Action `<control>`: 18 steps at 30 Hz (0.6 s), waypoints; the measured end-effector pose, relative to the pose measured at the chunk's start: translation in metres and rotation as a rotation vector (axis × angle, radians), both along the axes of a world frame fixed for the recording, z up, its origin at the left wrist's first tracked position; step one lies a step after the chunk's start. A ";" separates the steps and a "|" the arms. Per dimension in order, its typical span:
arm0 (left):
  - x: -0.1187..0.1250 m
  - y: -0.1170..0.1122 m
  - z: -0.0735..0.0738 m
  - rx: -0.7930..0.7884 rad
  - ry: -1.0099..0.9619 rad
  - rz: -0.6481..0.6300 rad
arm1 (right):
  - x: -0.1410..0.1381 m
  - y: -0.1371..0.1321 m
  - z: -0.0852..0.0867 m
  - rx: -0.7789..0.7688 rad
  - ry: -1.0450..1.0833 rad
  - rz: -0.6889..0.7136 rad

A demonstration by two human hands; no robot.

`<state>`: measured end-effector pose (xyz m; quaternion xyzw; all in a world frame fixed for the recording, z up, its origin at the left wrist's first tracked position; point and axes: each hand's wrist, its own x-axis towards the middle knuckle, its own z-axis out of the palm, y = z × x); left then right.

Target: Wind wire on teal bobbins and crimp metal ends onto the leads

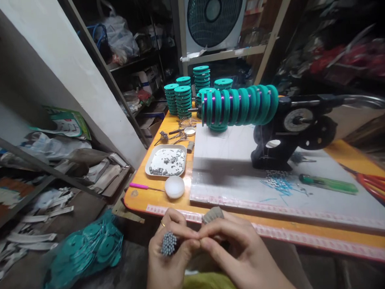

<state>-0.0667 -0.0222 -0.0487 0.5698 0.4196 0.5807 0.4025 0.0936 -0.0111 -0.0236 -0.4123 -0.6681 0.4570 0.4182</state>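
Observation:
My left hand is closed round a bundle of thin grey rods, whose ends face me. Its thumb and forefinger pinch together at the tips. Against them press the pinched thumb and forefinger of my right hand; whatever is between the fingertips is too small to make out. A grey wrapped piece shows at my right forefinger, partly hidden by it. Both hands are in front of the table's near edge. Beyond them are a white round dish, a pink-handled thin tool and a white tray with small grey pieces.
A black hand-cranked winding machine carries a row of teal spools over a grey board. Stacked teal spools stand behind. A green-handled tool and red-handled pliers lie right. A bag of teal discs sits lower left.

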 end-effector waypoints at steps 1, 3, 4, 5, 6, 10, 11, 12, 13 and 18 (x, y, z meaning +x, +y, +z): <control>0.001 0.000 -0.001 -0.031 -0.063 -0.023 | 0.000 0.000 0.001 -0.018 0.004 0.015; 0.004 -0.002 -0.004 -0.111 -0.219 -0.052 | 0.001 0.001 0.002 -0.044 0.031 0.033; 0.005 -0.003 -0.005 -0.165 -0.301 -0.049 | 0.001 0.002 0.003 -0.057 0.048 0.037; 0.007 -0.003 -0.005 -0.220 -0.366 -0.035 | 0.000 0.002 0.004 -0.070 0.067 0.035; 0.009 -0.003 -0.005 -0.269 -0.411 -0.012 | 0.000 0.002 0.004 -0.082 0.083 0.031; 0.014 -0.004 -0.001 -0.263 -0.454 0.039 | -0.002 -0.001 0.004 -0.109 0.083 0.041; 0.014 -0.005 -0.001 -0.238 -0.469 0.040 | -0.003 -0.001 0.004 -0.101 0.066 0.042; 0.015 -0.006 0.000 -0.224 -0.495 0.034 | -0.004 -0.002 0.003 -0.082 0.042 0.042; 0.015 -0.008 0.000 -0.222 -0.524 0.023 | -0.004 -0.002 0.002 -0.054 0.013 0.043; 0.007 -0.014 -0.002 -0.288 -0.589 -0.065 | -0.002 0.003 0.001 0.425 -0.219 0.092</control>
